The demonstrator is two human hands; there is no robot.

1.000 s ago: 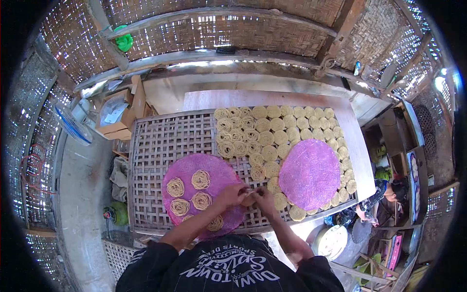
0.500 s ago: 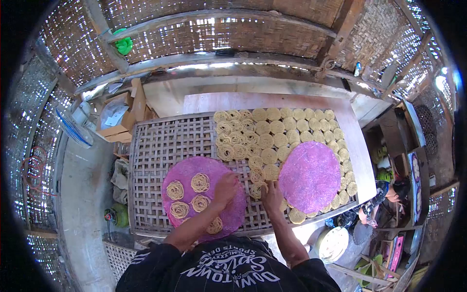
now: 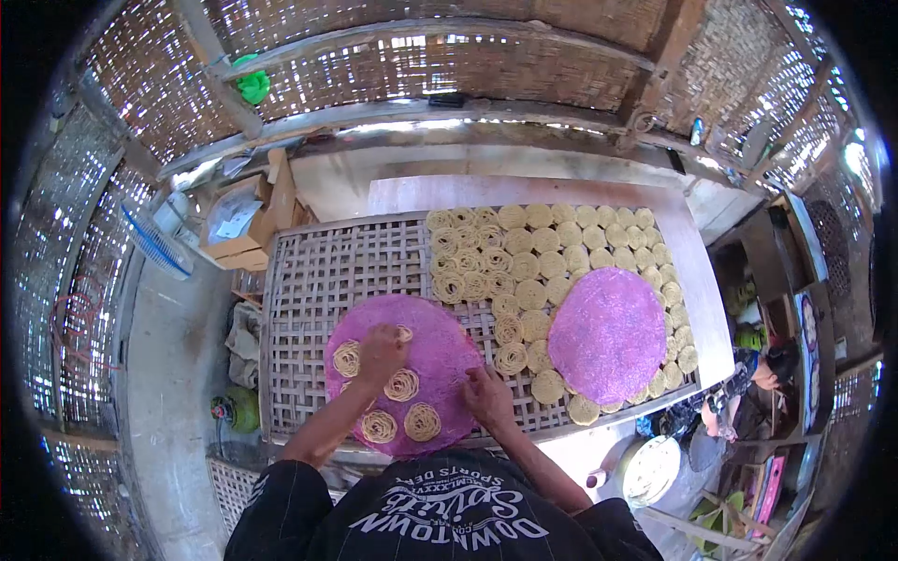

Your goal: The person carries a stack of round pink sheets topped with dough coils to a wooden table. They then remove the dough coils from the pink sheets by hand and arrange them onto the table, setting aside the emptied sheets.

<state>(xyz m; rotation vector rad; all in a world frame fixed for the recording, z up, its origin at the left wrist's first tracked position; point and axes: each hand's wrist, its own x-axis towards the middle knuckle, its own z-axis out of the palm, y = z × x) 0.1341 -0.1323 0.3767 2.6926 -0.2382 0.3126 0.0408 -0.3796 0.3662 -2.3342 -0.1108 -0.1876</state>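
Observation:
Several pale noodle coils [image 3: 423, 422] lie on a round pink sheet [image 3: 440, 327] at the left of a woven bamboo rack [image 3: 318, 271]. My left hand [image 3: 383, 352] is over that sheet's upper part, its fingers closed at a coil partly hidden beneath them. My right hand [image 3: 488, 397] rests at the sheet's right edge with fingers bent; whether it holds anything is too small to tell. A second pink sheet [image 3: 608, 335] lies on rows of flat noodle discs [image 3: 528, 266] covering the rack's right part.
A pale board [image 3: 697, 271] extends under the rack's back and right. An open cardboard box [image 3: 248, 224] and a blue fan [image 3: 154, 241] stand at the left. Low at the right are another person [image 3: 725, 402] and a round pale basin [image 3: 650, 469].
My left hand has moved left across the pink sheet to a coil. My right hand has shifted from the noodle discs to the sheet's edge. Another coil now lies in the rack's front row.

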